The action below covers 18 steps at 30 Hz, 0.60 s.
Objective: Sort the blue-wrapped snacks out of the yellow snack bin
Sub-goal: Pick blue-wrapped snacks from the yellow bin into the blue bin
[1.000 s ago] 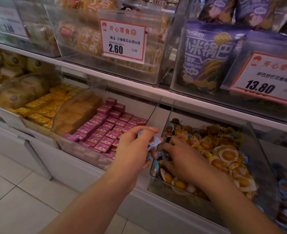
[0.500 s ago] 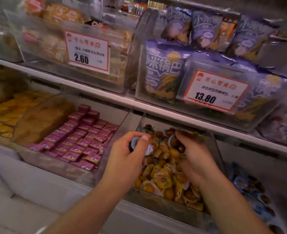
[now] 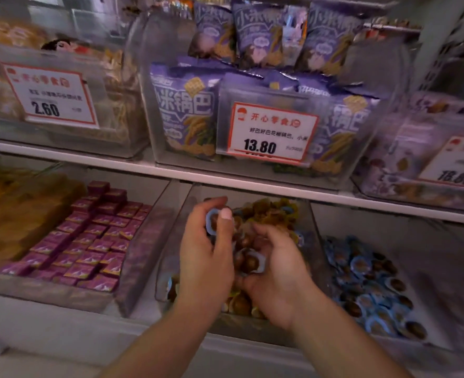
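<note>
The left hand (image 3: 206,257) pinches a blue snack (image 3: 212,221) upright over the bin (image 3: 170,255), its round face toward the camera. The right hand (image 3: 279,274) cups another blue snack (image 3: 251,261), face up.

upper shelf (image 3: 170,170): carrying a clear bin of pale snacks (image 3: 61,137) at left, a clear bin of purple bags (image 3: 252,170) in the middle, and another clear bin (image 3: 388,192) at right.
lower shelf (image 3: 61,328): holding four clear bins side by side: one with orange packs (image 3: 12,214), one with magenta packs (image 3: 132,274), the yellow snack bin (image 3: 170,257), and one with blue-wrapped snacks (image 3: 367,285).
</note>
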Available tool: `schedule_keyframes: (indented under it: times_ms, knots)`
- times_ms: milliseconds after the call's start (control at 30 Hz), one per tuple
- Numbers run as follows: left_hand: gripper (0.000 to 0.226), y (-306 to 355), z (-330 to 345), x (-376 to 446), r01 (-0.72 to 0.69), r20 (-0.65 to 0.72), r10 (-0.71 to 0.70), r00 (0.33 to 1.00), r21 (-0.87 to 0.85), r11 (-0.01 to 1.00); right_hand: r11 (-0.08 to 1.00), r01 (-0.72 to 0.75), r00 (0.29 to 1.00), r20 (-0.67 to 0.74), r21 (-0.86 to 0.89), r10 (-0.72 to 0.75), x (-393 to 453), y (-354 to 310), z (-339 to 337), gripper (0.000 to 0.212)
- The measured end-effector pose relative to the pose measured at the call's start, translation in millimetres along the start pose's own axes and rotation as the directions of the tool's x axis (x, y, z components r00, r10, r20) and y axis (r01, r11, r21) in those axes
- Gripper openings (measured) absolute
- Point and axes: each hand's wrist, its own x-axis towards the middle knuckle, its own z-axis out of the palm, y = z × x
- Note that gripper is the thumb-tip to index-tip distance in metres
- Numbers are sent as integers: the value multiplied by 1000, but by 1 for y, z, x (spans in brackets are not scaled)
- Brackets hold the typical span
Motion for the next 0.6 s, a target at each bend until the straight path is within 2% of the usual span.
schedule_keyframes:
  times_ms: [100, 167, 233, 367, 433, 500, 533, 600]
  knots:
    - [23, 0, 25, -5, -74, 198, 47, 979, 133, 988, 995, 50, 999, -23, 88, -48, -10, -1, 3, 38]
    - [29, 1, 39, -6, -129, 289, 68, 955, 197, 972, 992, 117, 990, -82, 55, -113, -13, -8, -3, 35]
    - [33, 6, 48, -6, -180, 372, 109, 922, 162, 970, 978, 206, 972, -111, -33, -208, -16, -16, -14, 34]
    - [43, 12, 56, -12, -318, 571, 243, 784, 33, 948, 953, 281, 940, -165, -115, -297, -25, -31, -40, 41]
    - [50, 10, 56, -16, -393, 645, 291, 707, 16, 920, 934, 300, 931, -156, -192, -331, -30, -37, -50, 28]
    - [57, 7, 58, -19, -410, 690, 305, 656, -14, 912, 913, 324, 916, -157, -250, -368, -36, -45, -62, 20]
    - [58, 5, 57, -19, -402, 694, 306, 652, -26, 915, 909, 330, 910, -169, -255, -378, -39, -50, -68, 19]
    - [53, 0, 52, -17, -374, 647, 288, 706, -5, 927, 923, 328, 904, -215, -202, -368, -41, -65, -81, 19]
